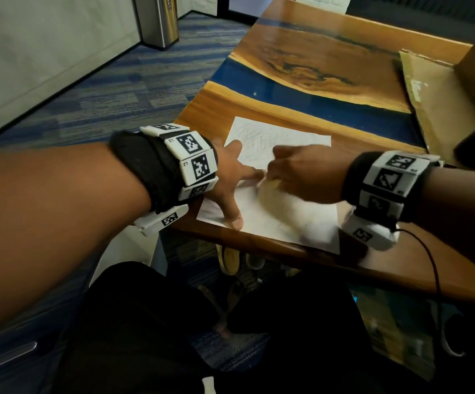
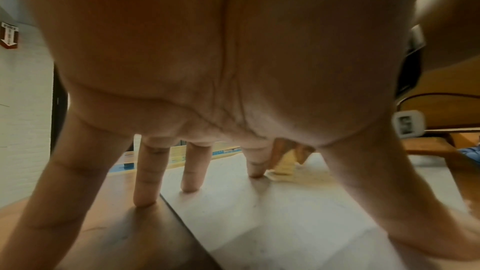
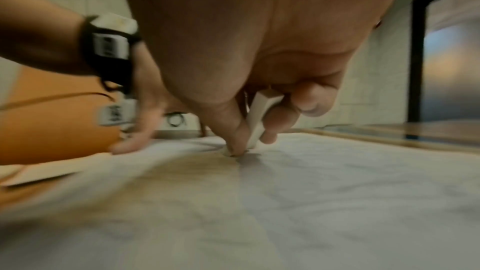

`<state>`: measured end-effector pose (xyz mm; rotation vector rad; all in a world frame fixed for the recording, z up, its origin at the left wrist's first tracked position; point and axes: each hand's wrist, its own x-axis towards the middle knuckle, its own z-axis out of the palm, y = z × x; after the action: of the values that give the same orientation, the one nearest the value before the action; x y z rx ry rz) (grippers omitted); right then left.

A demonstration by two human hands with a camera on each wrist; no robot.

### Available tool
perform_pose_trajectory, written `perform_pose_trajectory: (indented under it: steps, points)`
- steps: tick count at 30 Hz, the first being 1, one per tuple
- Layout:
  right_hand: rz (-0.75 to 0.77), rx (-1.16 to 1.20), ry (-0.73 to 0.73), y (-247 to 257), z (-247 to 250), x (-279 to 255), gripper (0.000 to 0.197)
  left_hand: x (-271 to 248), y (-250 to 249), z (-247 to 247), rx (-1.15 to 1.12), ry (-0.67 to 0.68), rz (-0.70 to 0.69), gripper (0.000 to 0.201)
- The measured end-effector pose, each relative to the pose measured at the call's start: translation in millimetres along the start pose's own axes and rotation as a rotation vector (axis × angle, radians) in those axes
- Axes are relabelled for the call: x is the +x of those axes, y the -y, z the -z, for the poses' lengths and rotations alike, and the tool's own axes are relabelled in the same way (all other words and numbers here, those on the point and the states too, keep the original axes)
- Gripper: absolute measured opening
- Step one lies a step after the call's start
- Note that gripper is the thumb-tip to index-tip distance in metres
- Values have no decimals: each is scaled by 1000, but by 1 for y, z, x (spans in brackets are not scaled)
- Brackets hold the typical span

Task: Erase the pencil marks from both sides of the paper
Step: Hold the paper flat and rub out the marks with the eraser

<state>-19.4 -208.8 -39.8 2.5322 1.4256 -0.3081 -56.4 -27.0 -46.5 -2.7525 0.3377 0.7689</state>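
Paper (image 1: 287,220): white sheet lying flat at the near edge of the table (image 1: 330,61), one corner past the edge.
Marks (image 1: 259,137): faint pencil scribbles on the sheet's far part; the near part looks mostly blank.
Eraser (image 3: 258,118): pale block, its lower end down on the sheet, near the middle.
Right hand (image 1: 301,169): pinches the eraser between thumb and fingers; blurred.
Left hand (image 1: 232,177): fingers spread and straight, tips pressing the sheet's left side, one fingertip on bare wood just off the edge; grasps nothing.
Cardboard (image 1: 444,103): flattened piece on the table's far right, well apart from the sheet.
Bin (image 1: 160,21): metal, on the carpet beyond the table.
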Motion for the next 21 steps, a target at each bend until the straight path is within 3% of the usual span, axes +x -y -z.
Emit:
perform_pose_trajectory:
  steps: [1,3,7,12,17,21]
  points:
    - [-73,-22,-13,-10,0,0,28,0,0,0,5,-5,1,124]
    - [-61,-23,-25,-8,-3,-3,28,0,0,0,8,-9,4,123]
    - [227,52,17,27,-8,-15,26,-1,-1,1,-18,-13,4,112]
    - [-120,-15,-7,-12,-2,-8,28,-1,-1,0,16,-15,12,126]
    - [152,34,27,20,-6,-11,24,-1,1,2,21,17,-9,119]
    - [-126,26,38,-11,-2,-4,30,-2,-1,4,63,17,-5,126]
